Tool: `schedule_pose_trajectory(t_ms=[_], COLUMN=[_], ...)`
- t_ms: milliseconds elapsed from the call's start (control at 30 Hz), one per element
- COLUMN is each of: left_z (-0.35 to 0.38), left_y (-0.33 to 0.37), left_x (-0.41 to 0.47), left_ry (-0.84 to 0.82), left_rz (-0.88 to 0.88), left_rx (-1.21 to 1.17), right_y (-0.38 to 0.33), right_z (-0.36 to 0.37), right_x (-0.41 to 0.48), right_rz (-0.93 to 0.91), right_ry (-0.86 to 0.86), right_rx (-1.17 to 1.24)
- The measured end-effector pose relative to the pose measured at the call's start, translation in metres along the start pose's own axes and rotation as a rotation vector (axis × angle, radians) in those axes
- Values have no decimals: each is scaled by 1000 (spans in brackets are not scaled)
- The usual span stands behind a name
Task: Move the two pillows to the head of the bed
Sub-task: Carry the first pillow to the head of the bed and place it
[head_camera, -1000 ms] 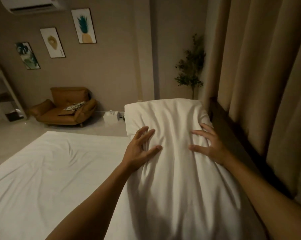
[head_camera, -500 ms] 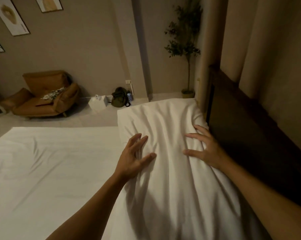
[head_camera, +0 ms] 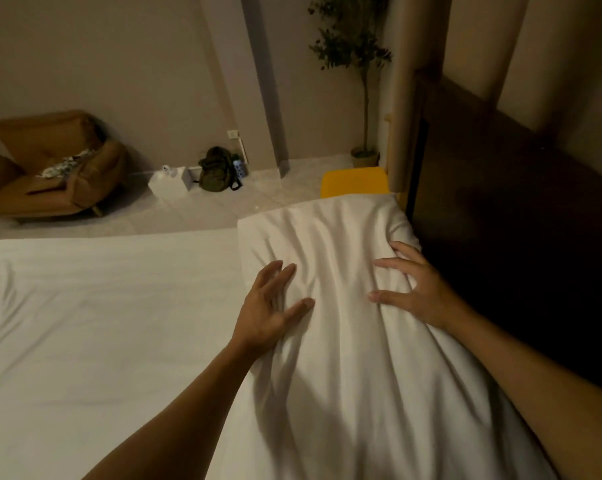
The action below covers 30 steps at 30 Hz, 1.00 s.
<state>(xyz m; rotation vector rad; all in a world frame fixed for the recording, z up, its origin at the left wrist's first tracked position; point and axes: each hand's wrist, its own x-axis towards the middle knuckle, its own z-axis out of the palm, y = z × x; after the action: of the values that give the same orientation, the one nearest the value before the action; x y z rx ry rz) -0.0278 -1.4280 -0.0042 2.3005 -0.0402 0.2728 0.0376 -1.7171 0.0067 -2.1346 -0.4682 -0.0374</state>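
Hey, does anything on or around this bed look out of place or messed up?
Nothing is damaged or spilled. The white pillow lies along the dark headboard, wrinkled under the flat left hand and right hand. The bedsheet shows a few creases. A backpack sits on the floor by the wall.

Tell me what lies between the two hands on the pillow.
Only wrinkled white pillow cover: in the head view, the left hand and right hand press flat on it, fingers spread, with a bare creased stretch of fabric between them.
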Motion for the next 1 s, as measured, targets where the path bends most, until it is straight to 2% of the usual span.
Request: schedule_pose_trajectory(t_ms=[500, 1000], left_z=[41, 75], left_y=[-32, -57], left_x=[62, 84], left_ry=[-28, 0], left_rz=[9, -24], left_rx=[11, 59], right_y=[51, 86], right_z=[12, 19], right_x=[39, 58], right_rz=[52, 117], right_ry=[49, 31], right_rx=[11, -15])
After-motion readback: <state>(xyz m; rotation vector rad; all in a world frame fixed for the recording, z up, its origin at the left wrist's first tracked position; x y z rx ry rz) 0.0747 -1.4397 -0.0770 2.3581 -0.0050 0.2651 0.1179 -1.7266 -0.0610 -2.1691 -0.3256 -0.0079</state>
